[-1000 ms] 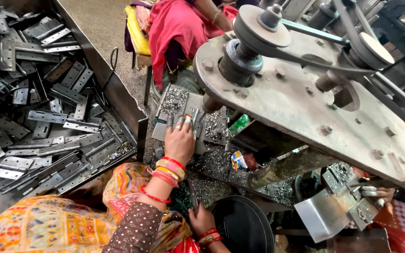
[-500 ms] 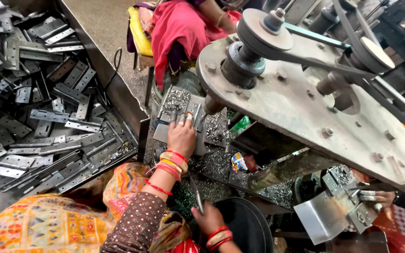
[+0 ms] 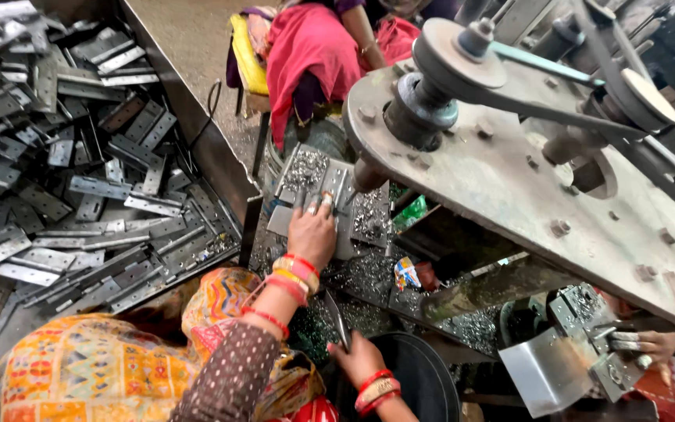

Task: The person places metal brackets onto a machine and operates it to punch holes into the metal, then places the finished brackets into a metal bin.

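Workbench: metal shavings (image 3: 369, 273) covered it below the drill spindle (image 3: 369, 176).
Left hand (image 3: 312, 233): fingers flat, pinning a hinge plate (image 3: 330, 205).
Right hand (image 3: 359, 359): apparently gripped a thin tool (image 3: 336, 319).
Risk: spindle could catch my fingertips.

Hinge pile (image 3: 80, 172) left — drill press (image 3: 541, 164) right, bucket (image 3: 423, 383) below.

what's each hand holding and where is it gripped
The right hand grips a flat metal strip by its lower end. The left hand presses its fingers on a metal plate under the drill; whether it grips it cannot be told.
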